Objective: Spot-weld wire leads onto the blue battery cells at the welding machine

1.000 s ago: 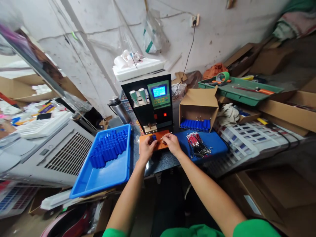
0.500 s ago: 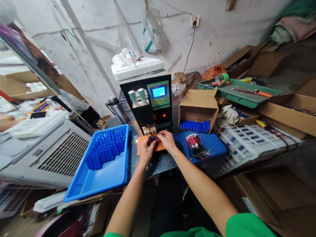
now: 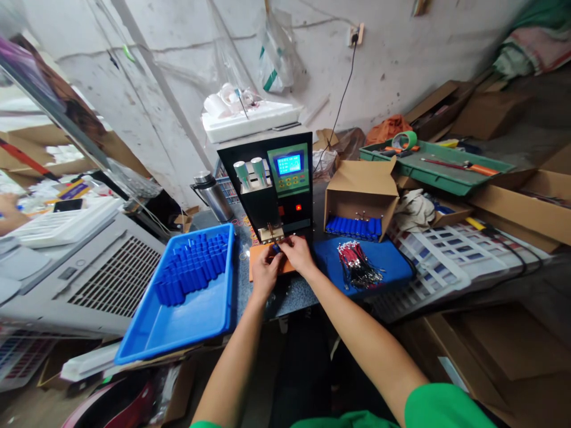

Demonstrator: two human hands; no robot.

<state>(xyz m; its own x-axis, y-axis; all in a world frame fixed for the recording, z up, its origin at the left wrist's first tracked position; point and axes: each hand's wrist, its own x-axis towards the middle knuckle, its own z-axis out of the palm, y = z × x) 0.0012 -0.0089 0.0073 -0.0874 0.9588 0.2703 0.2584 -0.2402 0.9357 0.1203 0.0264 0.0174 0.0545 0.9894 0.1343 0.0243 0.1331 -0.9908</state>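
Note:
My left hand (image 3: pixel 266 270) is closed around a blue cylindrical battery (image 3: pixel 276 248) beneath the electrodes (image 3: pixel 269 230) of a black spot welder (image 3: pixel 243 153). Close beside it, my right hand (image 3: pixel 296 254) pinches at the battery's end; whatever is between those fingertips is too small to make out. Both hands are over an orange pad (image 3: pixel 257 267) in front of the machine. On the right, a bundle of red and black wire leads (image 3: pixel 361 266) lies on a blue padded surface (image 3: pixel 395 264). Many more blue batteries (image 3: pixel 191 267) stand in a blue tray (image 3: pixel 178 327) on the left.
A cardboard box (image 3: pixel 363 178) holding a row of blue batteries (image 3: pixel 354 226) stands right of the welder. Behind the tray is a steel flask (image 3: pixel 213 196). A green tool tray (image 3: pixel 464 175) sits at the right. Another person's hand (image 3: pixel 9 213) shows at the far left.
My right hand has shifted slightly left, nearer my left hand and the battery. My left hand stays almost in place. The welder's screen reading looks different.

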